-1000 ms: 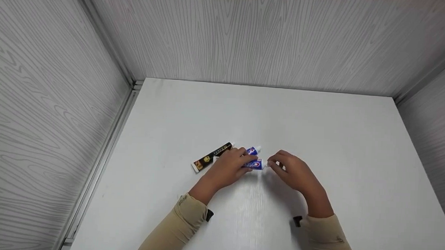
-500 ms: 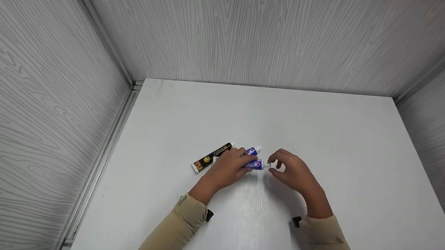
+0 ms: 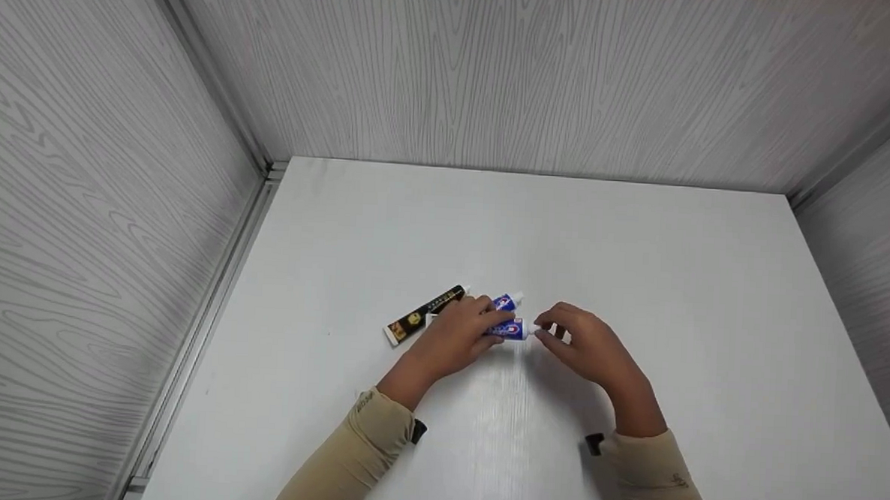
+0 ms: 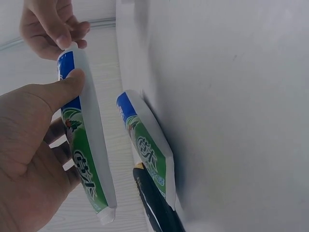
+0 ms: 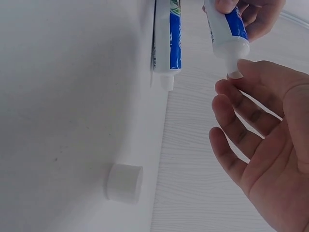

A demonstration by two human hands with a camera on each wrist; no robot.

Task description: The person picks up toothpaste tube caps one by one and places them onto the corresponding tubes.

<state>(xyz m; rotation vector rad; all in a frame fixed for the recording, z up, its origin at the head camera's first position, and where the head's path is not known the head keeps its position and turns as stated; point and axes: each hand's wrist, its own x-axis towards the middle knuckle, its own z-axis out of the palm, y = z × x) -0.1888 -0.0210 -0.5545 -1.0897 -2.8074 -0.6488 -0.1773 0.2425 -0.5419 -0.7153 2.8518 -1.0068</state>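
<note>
My left hand grips a toothpaste tube with a green, blue and white wrapper, thumb on one side and fingers on the other. The tube's capped end points towards my right hand. Thumb and index finger of that hand pinch the small white cap, while its other fingers are spread in the right wrist view. Beyond the held tube lies a second toothpaste tube of the same look, its white cap facing right. A black toothpaste tube with gold print lies slanted to the left, partly covered by my left hand.
All the tubes are on or just over a white table. A short white cylinder stands on it near my right hand. Grey wood-grain panels enclose the table at the back and both sides.
Half a second ago my right thumb and index finger were parted around the cap; now they have come together on it again. My left hand and the other tubes have not moved.
</note>
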